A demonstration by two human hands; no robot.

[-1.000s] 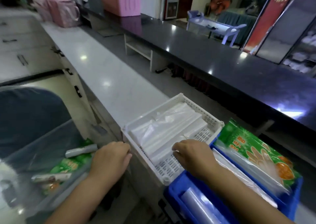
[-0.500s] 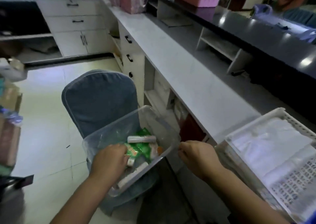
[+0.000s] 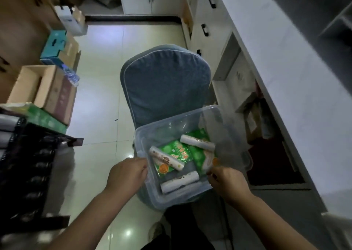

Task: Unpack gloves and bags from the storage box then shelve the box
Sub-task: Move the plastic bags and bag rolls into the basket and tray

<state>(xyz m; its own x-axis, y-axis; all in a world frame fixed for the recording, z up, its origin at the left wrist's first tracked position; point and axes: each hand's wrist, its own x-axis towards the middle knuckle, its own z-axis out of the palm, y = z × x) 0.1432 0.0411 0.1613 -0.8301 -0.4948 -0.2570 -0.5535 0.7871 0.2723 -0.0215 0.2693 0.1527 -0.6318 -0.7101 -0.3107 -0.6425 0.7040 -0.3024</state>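
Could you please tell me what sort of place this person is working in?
Probably the staff side of a shop or reception counter: a long white counter with drawers below, cardboard boxes stacked on the left, and a clear storage box of supplies by a covered chair.

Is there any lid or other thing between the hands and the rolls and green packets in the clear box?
Nothing visible. The clear box has no lid; the left hand and right hand hold its near rim, and the rolls and green packets lie uncovered inside.
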